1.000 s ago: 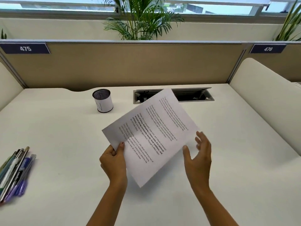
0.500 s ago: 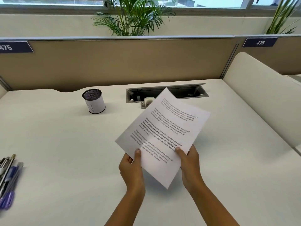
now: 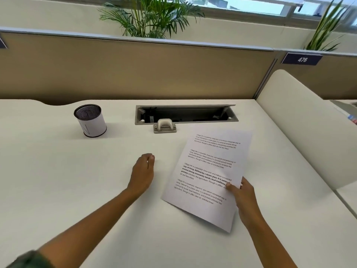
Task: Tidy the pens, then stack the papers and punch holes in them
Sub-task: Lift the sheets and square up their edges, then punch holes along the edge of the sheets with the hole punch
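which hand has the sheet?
The right hand: its thumb pinches the printed sheet near its right edge. The left hand holds nothing, fingers loosely curled over the desk.

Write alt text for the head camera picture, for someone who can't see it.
The right hand pinches a printed sheet by its right edge at a white desk, while the left hand, loosely curled, holds nothing. Behind stand a mesh pen cup and a hole punch beside an open cable tray.

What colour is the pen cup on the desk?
The pen cup is black mesh with a white wrap; head view.
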### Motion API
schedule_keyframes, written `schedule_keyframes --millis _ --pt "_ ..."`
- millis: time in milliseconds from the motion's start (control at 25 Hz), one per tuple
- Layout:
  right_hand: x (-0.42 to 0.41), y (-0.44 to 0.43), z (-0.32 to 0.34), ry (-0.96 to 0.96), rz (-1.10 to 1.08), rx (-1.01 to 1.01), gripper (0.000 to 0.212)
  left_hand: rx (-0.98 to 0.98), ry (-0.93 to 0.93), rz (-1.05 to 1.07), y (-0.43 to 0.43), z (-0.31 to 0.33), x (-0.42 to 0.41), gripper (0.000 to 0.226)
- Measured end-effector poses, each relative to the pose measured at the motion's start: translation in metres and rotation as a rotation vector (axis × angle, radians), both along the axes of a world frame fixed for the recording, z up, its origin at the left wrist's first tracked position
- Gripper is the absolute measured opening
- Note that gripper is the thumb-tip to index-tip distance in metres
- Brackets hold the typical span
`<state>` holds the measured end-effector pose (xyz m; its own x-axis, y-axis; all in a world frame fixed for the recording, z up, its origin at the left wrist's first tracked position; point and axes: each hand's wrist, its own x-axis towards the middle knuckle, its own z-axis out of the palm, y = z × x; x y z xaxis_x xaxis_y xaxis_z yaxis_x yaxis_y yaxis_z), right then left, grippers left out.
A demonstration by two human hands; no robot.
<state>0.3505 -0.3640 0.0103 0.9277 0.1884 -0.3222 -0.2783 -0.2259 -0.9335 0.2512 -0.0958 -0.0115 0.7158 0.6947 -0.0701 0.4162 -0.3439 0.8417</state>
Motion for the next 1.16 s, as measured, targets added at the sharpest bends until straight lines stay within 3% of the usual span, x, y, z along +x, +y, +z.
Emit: schedule_keyframes --millis 360,600,680,840,960,1040,1160 --pt "0.034 -0.001 -0.016 0.013 0.058 -0.051 0.033 0.384 0.078 -0.073 0.076 0.015 0.142 0.039" --pt "0.049 0.001 -0.018 -0.009 0.095 -0.068 0.033 0.575 0.192 -0.102 0.087 0.007 0.175 0.029" --pt "0.052 0.002 -0.019 -0.011 0.099 -0.081 0.033 0.493 0.247 -0.071 0.090 0.007 0.174 0.028" --pt "0.053 0.004 -0.017 -0.014 0.109 -0.085 0.031 0.030 0.291 0.048 0.094 0.016 0.160 0.036" --pt "0.049 0.008 -0.015 -0.003 0.111 -0.061 0.032 -0.167 0.304 0.120 0.091 0.030 0.132 0.044" --pt "0.042 0.009 -0.015 0.002 0.119 -0.040 0.032 -0.370 0.250 0.141 0.083 0.039 0.099 0.037" --pt "0.027 0.010 -0.015 0.018 0.147 -0.019 0.032 -0.629 0.231 0.225 0.061 0.043 0.032 0.006"
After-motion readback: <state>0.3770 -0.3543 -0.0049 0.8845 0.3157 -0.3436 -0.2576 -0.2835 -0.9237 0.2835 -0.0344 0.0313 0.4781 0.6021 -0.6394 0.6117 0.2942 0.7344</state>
